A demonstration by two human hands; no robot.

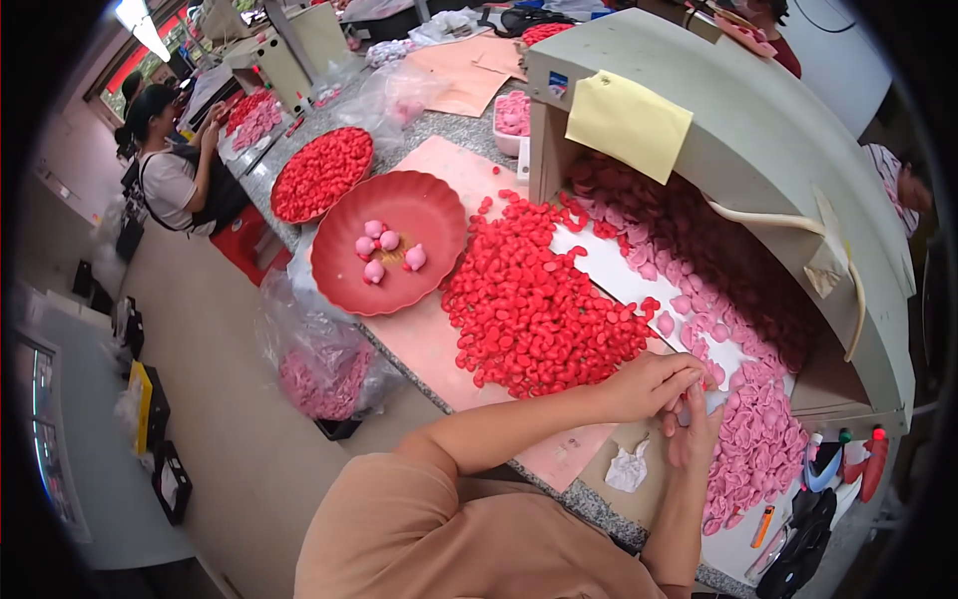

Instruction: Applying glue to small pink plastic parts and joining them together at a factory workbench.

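Observation:
My left hand (649, 384) and my right hand (696, 431) meet at the table edge, fingertips pressed together. Both are closed in a pinch around something small that the fingers mostly hide. To the left of them spreads a heap of small glossy red pieces (539, 299). Just right of my right hand lies a pile of soft pink hollow pieces (753, 439). Beyond the red heap, a red scalloped bowl (334, 270) holds several round pink pieces with red parts (388, 240).
A grey arched hood (738, 130) rises over the back right, with more pieces inside. Another bowl of red pieces (322, 175) stands farther left. Crumpled tissue (627, 467), an orange lighter (763, 526) and black-handled tools (798, 549) lie close by. A co-worker (180, 170) sits far left.

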